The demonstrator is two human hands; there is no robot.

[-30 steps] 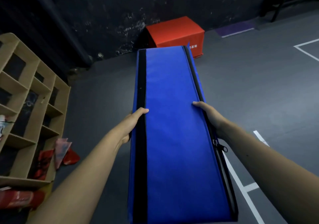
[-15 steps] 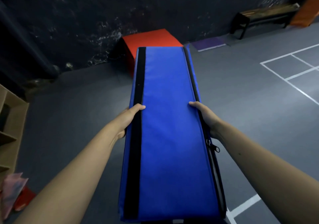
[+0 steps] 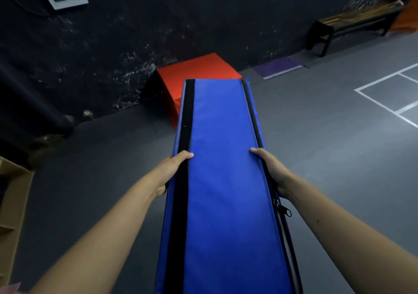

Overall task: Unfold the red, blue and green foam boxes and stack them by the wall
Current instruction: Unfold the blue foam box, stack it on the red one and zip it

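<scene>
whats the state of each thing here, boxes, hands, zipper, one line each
blue foam box: lifted off the floor, held lengthwise between both hands
red foam box: unfolded, standing on the floor against the dark wall
left hand: grip on the blue box's left edge, thumb on top
right hand: grip on the right edge, thumb on top
zipper pull: hanging loose on the right side
bench: upright by the wall

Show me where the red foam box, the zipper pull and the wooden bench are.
red foam box [image 3: 199,68]: head view, on its top face.
zipper pull [image 3: 285,211]: head view, on the metal tab.
wooden bench [image 3: 362,15]: head view, on its seat plank.
</scene>
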